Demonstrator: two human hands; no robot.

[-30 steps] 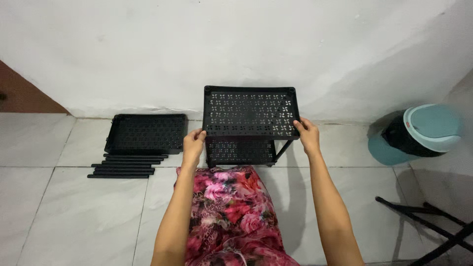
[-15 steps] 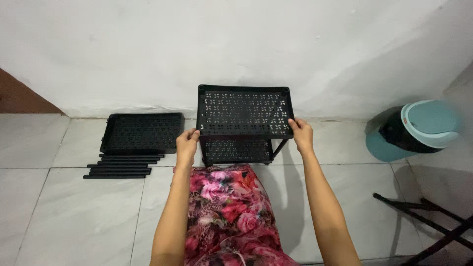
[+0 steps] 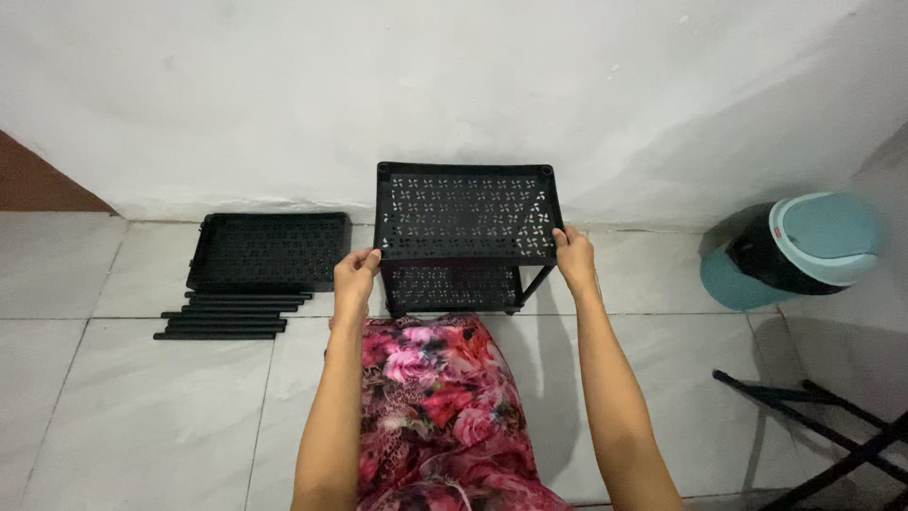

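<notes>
Observed: the left hand [image 3: 355, 274] and right hand [image 3: 573, 257] are each closed on a front corner of the black perforated shelf panel [image 3: 465, 213], fingers wrapped on its rim. The panel sits level on the upright posts above a lower shelf tier [image 3: 452, 286] on the tiled floor [image 3: 142, 407], against the white wall [image 3: 454, 85]. Compared with a second ago, the panel appears squarer and lower on its posts, hands drawn slightly inward; judged as the panel seating into place. A spare panel [image 3: 267, 250] and loose black tubes [image 3: 227, 317] lie unused to the left. A teal lidded bin [image 3: 804, 248] stands to the right.
</notes>
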